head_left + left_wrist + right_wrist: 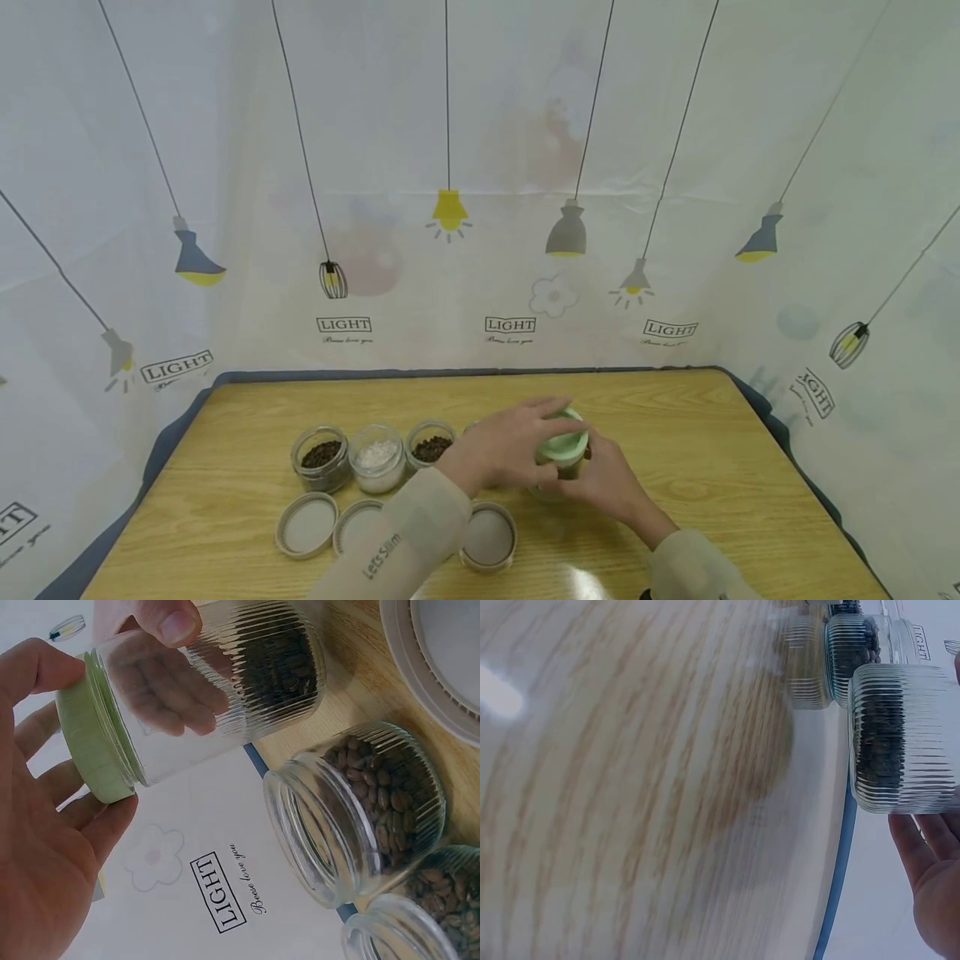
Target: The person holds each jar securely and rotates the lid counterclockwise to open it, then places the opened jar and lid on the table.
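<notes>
My left hand (506, 446) holds the pale green lid (99, 735) at the mouth of a ribbed glass jar (225, 682), its fingers and thumb around the rim. Around the clear side of that jar, my right hand (611, 485) has its thumb and fingers. Dark beans fill the jar's bottom part, and clear glass shows above them. In the left wrist view the lid covers the jar's mouth; whether it is screwed tight cannot be told. The right wrist view shows the jar's ribbed base and part of the right hand (939, 896).
Left of the hands stand lidless glass jars: one with dark contents (321, 457), one with white contents (377, 457), one with brown beans (431, 446), another partly hidden. Several upturned lids, including a left one (307, 525) and a right one (488, 537), lie nearer on the wooden table (712, 450).
</notes>
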